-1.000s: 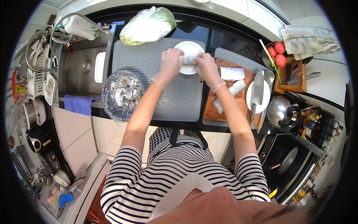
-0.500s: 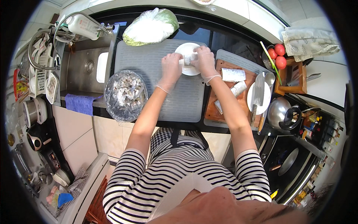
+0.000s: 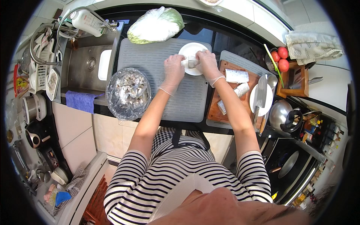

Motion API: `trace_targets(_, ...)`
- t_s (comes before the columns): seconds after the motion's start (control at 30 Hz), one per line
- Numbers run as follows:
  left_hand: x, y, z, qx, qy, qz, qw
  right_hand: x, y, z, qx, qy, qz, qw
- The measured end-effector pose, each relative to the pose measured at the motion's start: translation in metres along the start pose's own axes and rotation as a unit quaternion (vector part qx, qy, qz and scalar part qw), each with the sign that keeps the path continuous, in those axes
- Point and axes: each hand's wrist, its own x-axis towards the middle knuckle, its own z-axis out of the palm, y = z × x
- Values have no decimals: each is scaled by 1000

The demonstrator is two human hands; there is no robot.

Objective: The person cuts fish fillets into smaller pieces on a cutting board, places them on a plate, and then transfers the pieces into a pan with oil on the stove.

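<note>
Both my hands wear clear plastic gloves and meet over a small white plate on the grey mat. My left hand and my right hand pinch a short silvery piece of fish between them, its ends partly hidden by my fingers. On the wooden cutting board to the right lie longer silvery fish pieces. A bowl lined with clear plastic, left of my left forearm, is filled with grey-white chunks. A knife rests across a second white plate.
A plastic-wrapped cabbage sits behind the grey mat. At left is a steel sink with a blue cloth over its front edge. Tomatoes, a wooden box and a steel kettle stand at right.
The whole view has shifted slightly. The fish piece shows more clearly between my fingers, and both hands stay over the plate.
</note>
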Motion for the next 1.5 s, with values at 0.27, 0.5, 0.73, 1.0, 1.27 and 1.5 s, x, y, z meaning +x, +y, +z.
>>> trace_targets(0.27,-3,2,0,-8,0,0,1000,11,-2,-10,56,201,-72,975)
trace_targets(0.5,-6,4,-4,-9,-11,-7,1000,-16,3,12,-26,138,-168,976)
trace_targets(0.73,0,7,-5,-19,-14,21,1000,-11,3,7,35,152,-108,982)
trace_targets(1.0,-3,5,-4,-7,-14,23,1000,-5,-8,-1,73,169,-20,983)
trace_targets(1.27,-4,2,-6,5,-9,24,1000,-3,-11,3,117,229,-10,966)
trace_targets(1.5,-7,1,-7,7,-14,14,1000,19,2,7,258,154,216,929)
